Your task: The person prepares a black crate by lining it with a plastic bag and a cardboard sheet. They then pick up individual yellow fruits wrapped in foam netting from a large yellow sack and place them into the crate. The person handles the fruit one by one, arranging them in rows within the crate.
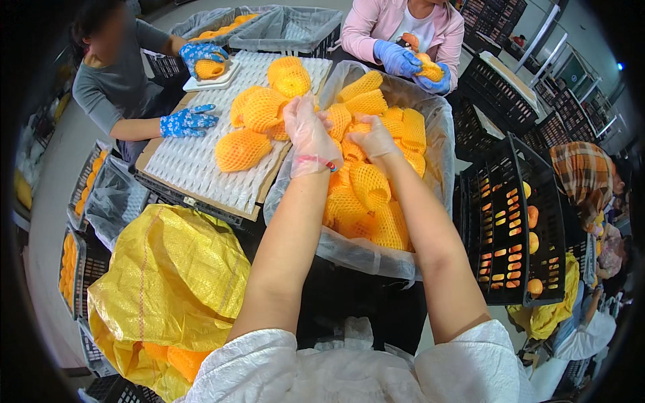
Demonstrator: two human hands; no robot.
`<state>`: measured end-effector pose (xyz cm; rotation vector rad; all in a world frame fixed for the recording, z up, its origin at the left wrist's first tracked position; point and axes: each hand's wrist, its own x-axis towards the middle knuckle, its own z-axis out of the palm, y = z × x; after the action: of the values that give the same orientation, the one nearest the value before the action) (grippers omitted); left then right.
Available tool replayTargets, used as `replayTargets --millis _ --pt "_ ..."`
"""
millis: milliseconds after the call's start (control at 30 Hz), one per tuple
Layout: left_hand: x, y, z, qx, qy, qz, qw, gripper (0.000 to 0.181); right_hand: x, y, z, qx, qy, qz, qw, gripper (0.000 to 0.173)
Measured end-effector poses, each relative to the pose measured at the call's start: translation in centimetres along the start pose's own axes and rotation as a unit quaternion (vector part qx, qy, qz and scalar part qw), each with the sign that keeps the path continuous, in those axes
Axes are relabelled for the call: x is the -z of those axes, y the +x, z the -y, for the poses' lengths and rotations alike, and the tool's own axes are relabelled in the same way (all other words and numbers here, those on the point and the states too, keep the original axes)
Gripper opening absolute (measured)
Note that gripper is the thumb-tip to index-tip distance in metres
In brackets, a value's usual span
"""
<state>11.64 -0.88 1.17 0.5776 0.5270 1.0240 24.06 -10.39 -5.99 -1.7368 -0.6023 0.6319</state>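
My left hand (310, 133), in a thin clear plastic glove, is at the edge between the padded table and a lined crate. Its fingers are curled beside a netted fruit (264, 110); whether they hold anything is hidden. My right hand (374, 137), also thinly gloved, reaches into the crate with its fingertips against yellow foam net sleeves (370, 184). Its grip is unclear. Clear plastic film (438, 176) lines this crate. More netted fruits, one in front (243, 150) and others behind (289, 76), lie on white padding (191, 166).
Across the table, a person's blue flowered glove (201, 58) holds a fruit over a white scale (214, 80). Another person's blue gloves (403, 63) hold a netted fruit. A yellow woven sack (171, 272) stands left, and black crates (514, 221) with fruit stand right.
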Motion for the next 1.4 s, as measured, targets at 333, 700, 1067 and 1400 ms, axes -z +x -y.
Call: replayTargets --millis 333,700,1067,1400 --pt "-1.1 -2.4 1.4 -0.037 0.216 0.341 0.914 0.071 5.4 -7.2 7.0 0.027 0.426 0.042 0.903 0.050" --pt "-1.5 -6.3 1.5 0.078 0.027 0.379 0.922 0.040 2.4 -11.0 6.1 0.330 -0.087 -0.204 0.917 0.083" --pt "-1.1 -7.4 0.6 0.079 0.003 0.326 0.942 0.038 3.4 -13.0 7.6 0.344 -0.199 -0.292 0.870 0.037" --pt "-1.1 -6.6 1.8 -0.020 0.051 0.363 0.930 0.012 3.6 -12.8 7.7 0.328 -0.182 -0.270 0.887 0.038"
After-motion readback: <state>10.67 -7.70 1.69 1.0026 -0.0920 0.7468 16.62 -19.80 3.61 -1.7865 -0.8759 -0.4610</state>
